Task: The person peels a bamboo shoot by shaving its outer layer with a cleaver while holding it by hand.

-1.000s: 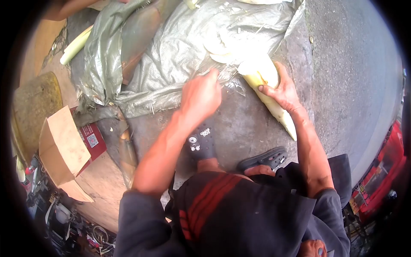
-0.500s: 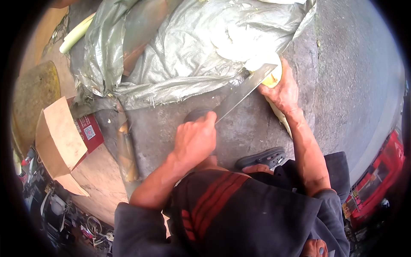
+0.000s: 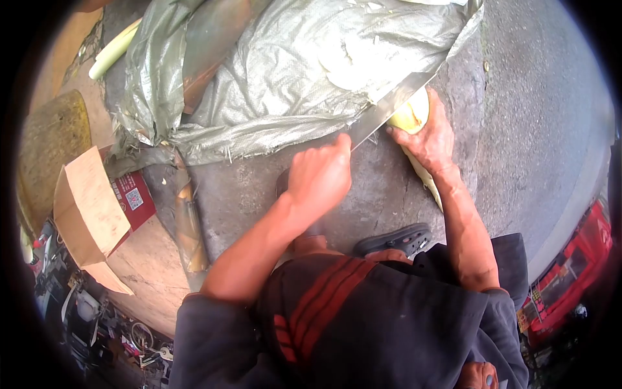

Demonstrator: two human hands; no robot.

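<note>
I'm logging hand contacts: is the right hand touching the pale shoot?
Touching. The head view shows the right hand wrapped around the side of the pale shoot, with no gap between them.

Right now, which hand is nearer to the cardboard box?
Left. The left hand, gripping the knife, is to the right of the cardboard box, apart from it; the right hand, holding the pale vegetable, is farther away on that same side.

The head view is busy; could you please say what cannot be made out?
In the head view:
Knife, its handle hidden inside the left hand.
Pale shoot, its middle covered by the right hand.
Plastic sheet, its far side cut off by the top edge.
Box, its print too small.
</note>
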